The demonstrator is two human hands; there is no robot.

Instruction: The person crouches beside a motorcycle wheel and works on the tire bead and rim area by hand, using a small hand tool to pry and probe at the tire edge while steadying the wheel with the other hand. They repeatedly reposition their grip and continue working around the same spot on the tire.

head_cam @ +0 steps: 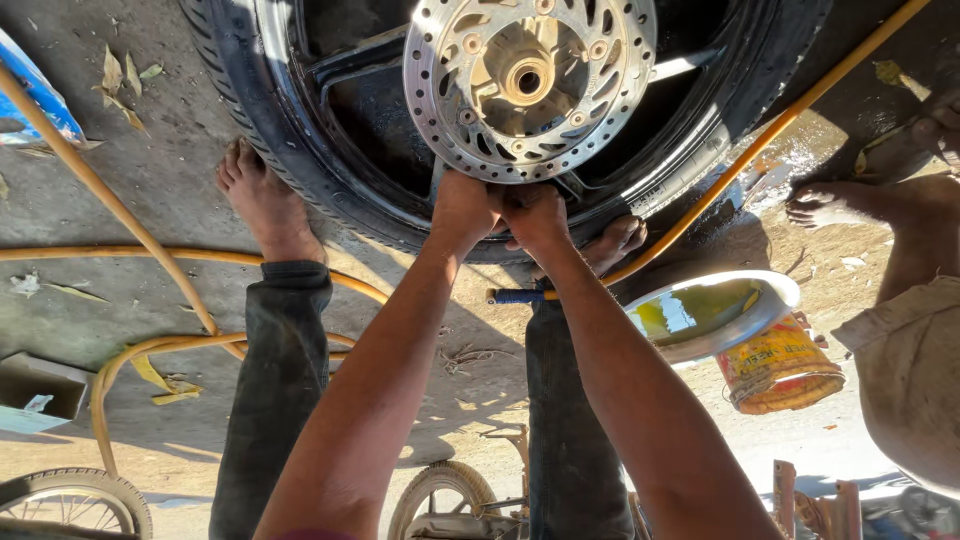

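Nearby, steel bowl atop yellow can

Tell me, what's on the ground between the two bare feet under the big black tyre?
In the head view, only bare grey concrete in shadow lies between the feet; the two hands press the tyre's rim above it.

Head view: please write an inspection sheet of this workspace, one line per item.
Surface: grey concrete ground, damp and sunlit in places.
Job's things: black motorcycle wheel with perforated silver brake disc.
Clutter: dry leaves, round metal bowl on yellow tin.
Hands: left hand and right hand, both pressed on the wheel's rim below the disc.
Cables: yellow hose.
Surroundings: another person's bare foot.
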